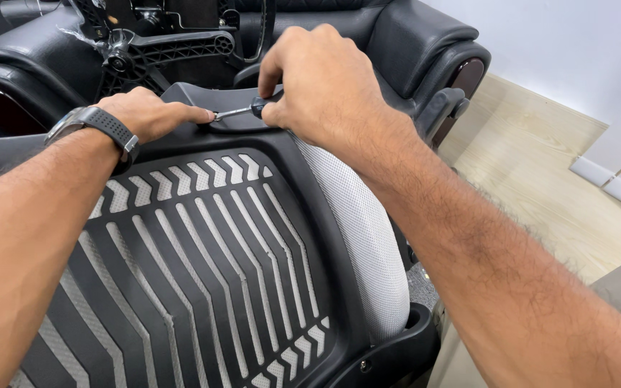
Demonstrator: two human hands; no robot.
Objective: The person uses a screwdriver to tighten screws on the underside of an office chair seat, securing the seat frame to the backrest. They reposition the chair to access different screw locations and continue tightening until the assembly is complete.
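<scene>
My right hand (325,79) is closed around the dark handle of a small screwdriver (242,111), shaft lying nearly level, tip pointing left. My left hand (149,115), with a black wristwatch (98,126) on its wrist, has fingers curled, fingertip touching the screwdriver tip. Both work at the top edge of the black slatted chair back (203,251), whose grey mesh (364,230) runs along its right edge. Black leather armchair (425,36) behind; pale wood floor (540,179) at right.

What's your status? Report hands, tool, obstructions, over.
Right hand gripping screwdriver, tip at chair back's top edge. Left hand steadying tip on black slatted chair back. Nothing blocking the work spot.
</scene>
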